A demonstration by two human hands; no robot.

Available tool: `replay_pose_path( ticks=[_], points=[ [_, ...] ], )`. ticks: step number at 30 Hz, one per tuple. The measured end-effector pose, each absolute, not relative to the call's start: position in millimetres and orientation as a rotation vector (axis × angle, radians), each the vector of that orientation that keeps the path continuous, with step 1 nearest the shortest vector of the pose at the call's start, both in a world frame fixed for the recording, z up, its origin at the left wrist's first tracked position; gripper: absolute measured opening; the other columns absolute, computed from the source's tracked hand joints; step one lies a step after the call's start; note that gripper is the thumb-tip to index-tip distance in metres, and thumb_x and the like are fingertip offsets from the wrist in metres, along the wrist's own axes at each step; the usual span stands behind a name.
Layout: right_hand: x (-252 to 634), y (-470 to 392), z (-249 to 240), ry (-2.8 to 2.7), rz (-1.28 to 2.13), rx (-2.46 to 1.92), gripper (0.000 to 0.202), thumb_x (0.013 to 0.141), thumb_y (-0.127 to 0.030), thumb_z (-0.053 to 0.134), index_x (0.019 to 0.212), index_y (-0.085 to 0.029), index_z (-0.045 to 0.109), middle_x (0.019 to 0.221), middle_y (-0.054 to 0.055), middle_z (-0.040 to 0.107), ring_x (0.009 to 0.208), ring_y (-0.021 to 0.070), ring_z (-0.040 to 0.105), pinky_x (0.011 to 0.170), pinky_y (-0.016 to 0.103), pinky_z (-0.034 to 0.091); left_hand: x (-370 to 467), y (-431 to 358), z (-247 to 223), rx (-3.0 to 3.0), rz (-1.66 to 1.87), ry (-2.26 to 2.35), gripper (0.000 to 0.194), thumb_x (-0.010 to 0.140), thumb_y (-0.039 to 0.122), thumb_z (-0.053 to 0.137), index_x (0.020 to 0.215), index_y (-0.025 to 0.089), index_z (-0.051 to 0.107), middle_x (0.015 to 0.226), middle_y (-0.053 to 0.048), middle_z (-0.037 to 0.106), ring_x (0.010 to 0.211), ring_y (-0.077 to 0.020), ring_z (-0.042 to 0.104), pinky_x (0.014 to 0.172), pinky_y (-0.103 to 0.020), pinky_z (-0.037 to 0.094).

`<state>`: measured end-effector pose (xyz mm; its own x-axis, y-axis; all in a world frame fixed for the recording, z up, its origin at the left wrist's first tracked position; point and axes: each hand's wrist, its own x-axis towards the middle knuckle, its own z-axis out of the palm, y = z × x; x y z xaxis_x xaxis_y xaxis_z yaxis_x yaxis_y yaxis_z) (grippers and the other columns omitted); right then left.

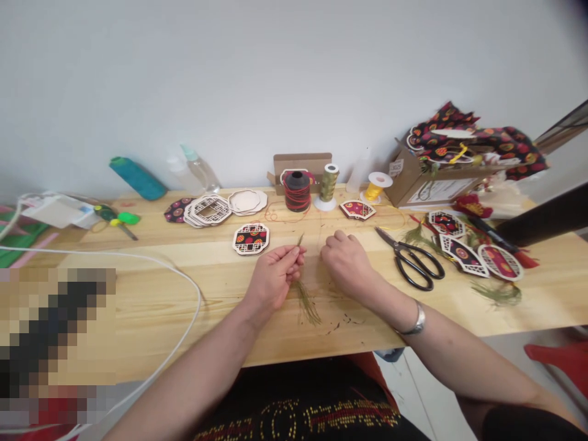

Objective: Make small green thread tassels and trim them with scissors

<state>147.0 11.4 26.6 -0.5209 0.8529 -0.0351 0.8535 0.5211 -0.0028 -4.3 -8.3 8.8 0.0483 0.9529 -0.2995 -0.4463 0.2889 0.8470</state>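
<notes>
Pinched in my left hand [278, 274] is a bundle of olive-green threads, a tassel [309, 303]; its loose strands hang below the fingers and a short tip sticks up above them. My right hand [346, 262] is curled closed just to the right, apart from the tassel. Its fingertips face away, so what they hold, if anything, is hidden. Beyond my left hand lies a patterned ornament [250, 238] with a white lattice frame. Black-handled scissors [416, 260] rest right of my right hand, blades pointing away.
Along the wall stand a dark spool with red cord [297, 193], an olive thread spool [329, 187] and a yellow spool [378, 187]. Stacked frames [209, 210] lie left. Finished ornaments [463, 254] and a cardboard box [427, 180] occupy the right. A white cable [199, 300] loops across the left.
</notes>
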Motion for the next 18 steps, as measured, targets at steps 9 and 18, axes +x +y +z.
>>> replay_pose_path(
  ticks=[9,18],
  points=[
    [154,30,19,2.749,-0.518,1.855,0.020,0.078,-0.010,0.050,0.080,-0.011,0.070,0.086,0.013,0.069,0.088,0.0222,0.057,0.075,0.031,0.042,-6,-8,4,0.644,1.193,1.010,0.024,0.064,0.030,0.075,0.075,0.009,0.069,0.060,0.001,0.054,0.045,-0.0011,0.035,0.044,-0.017,0.027],
    [161,87,70,2.220,-2.549,2.214,0.021,0.058,-0.029,0.073,0.061,-0.011,0.062,0.054,0.000,0.059,0.046,0.0061,0.045,0.043,0.019,0.029,-7,-8,3,0.610,1.158,1.006,0.028,0.062,0.034,0.076,0.074,0.010,0.069,0.060,0.000,0.054,0.044,-0.0017,0.033,0.043,-0.017,0.024]
  ],
)
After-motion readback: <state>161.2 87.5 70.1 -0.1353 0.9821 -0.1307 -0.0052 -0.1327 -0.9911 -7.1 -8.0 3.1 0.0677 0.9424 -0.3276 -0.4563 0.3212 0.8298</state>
